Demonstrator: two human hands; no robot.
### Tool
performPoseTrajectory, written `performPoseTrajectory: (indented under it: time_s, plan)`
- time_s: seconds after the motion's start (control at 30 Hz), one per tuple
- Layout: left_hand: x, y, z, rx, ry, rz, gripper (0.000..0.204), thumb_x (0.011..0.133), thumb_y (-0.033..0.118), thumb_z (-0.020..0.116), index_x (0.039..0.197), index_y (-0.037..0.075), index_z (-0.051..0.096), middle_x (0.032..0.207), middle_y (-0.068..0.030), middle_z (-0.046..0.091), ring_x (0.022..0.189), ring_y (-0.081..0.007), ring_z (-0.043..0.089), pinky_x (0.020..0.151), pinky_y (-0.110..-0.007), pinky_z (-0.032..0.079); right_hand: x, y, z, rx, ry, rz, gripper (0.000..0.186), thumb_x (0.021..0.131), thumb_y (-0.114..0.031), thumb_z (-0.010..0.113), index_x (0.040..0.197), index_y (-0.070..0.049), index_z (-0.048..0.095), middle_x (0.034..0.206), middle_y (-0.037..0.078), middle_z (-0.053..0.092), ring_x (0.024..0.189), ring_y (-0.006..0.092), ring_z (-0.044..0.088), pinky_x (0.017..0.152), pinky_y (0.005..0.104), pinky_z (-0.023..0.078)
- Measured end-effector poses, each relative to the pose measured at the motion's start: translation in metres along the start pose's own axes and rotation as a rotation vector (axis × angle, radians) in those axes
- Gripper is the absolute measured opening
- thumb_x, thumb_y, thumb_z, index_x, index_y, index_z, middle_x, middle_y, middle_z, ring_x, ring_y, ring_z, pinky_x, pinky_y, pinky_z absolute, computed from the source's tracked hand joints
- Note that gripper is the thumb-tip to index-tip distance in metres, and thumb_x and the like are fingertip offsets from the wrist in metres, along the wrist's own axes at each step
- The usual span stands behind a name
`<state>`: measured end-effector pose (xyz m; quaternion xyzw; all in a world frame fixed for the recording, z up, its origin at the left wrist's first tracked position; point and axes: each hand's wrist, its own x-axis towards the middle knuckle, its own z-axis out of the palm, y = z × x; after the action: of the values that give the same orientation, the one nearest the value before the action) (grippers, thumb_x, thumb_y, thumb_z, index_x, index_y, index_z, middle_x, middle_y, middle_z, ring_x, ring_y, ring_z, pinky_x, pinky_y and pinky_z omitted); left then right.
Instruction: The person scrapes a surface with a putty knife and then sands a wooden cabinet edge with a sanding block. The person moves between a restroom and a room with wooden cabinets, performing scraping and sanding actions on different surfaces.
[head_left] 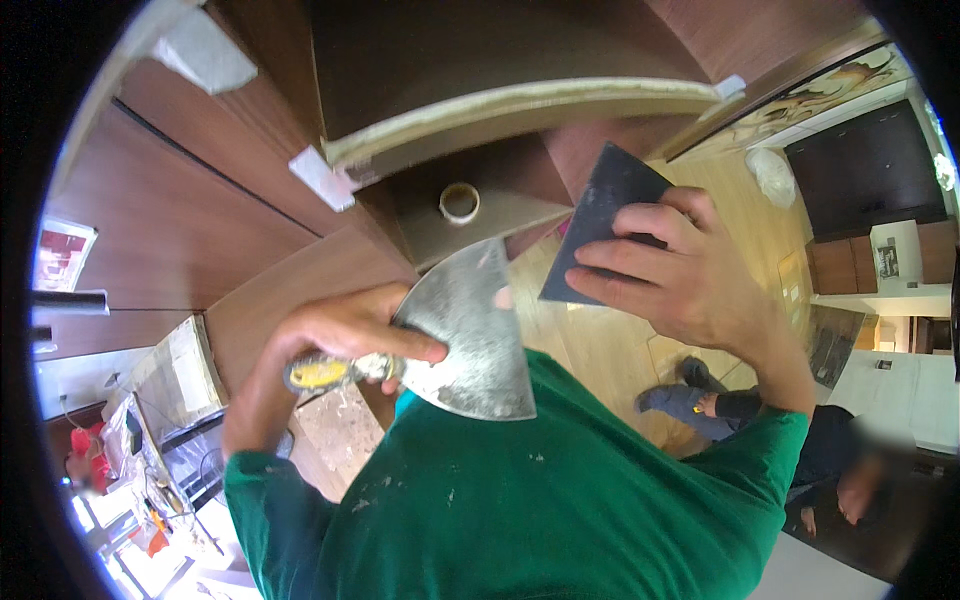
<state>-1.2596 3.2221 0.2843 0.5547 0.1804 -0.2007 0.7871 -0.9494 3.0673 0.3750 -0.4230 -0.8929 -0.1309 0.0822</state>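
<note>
My left hand (350, 330) grips a wide metal putty knife (465, 310) by its yellow-and-black handle, with the thumb on the smudged blade. My right hand (680, 270) holds a dark grey square sheet (595, 205), perhaps sandpaper or a flat pad, fingers pressed on its face. Beyond the knife, a roll of tape (460, 186) lies on a brown shelf (400, 240), below a curved pale edge strip (530, 95) with small white pieces at both ends.
Brown wood panels (170, 200) run along the left, above a cluttered bench (170, 450). A person in dark clothing (820, 470) is low at the right on the pale wooden floor (560, 340). A dark screen (855, 170) and a white bag (770, 175) are at the upper right.
</note>
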Motion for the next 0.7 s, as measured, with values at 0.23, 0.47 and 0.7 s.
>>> performPoseTrajectory:
  time_s: [0.23,0.47,0.7]
  plan:
    - [0.005,-0.045,-0.01,-0.186,0.278,0.073,0.028,0.097,0.023,0.078,0.108,-0.002,0.069,0.086,-0.0046,0.069,0.063,-0.0122,0.067,0.054,-0.027,0.055,0.016,0.044,0.017,-0.186,0.408,0.442,0.046,0.081,-0.012,0.067,0.126,-0.02,0.077,0.118,-0.003,0.07,0.1,0.0231,0.058,0.086,0.0378,0.042]
    - [0.022,-0.077,-0.017,-0.345,0.416,0.134,0.03,0.098,0.02,0.076,0.117,0.001,0.063,0.087,-0.0022,0.063,0.066,-0.0129,0.066,0.055,-0.028,0.054,0.029,0.047,0.045,-0.265,0.349,0.57,0.053,0.078,-0.004,0.068,0.128,-0.02,0.074,0.123,-0.005,0.065,0.102,0.0218,0.054,0.082,0.0384,0.036]
    - [0.026,-0.093,-0.028,-0.421,0.403,0.122,0.029,0.097,0.017,0.077,0.119,0.002,0.064,0.093,-0.0028,0.064,0.071,-0.0131,0.065,0.058,-0.03,0.055,0.046,0.045,0.061,-0.258,0.353,0.583,0.056,0.075,-0.002,0.067,0.128,-0.019,0.074,0.124,-0.004,0.066,0.104,0.0228,0.054,0.085,0.0386,0.036]
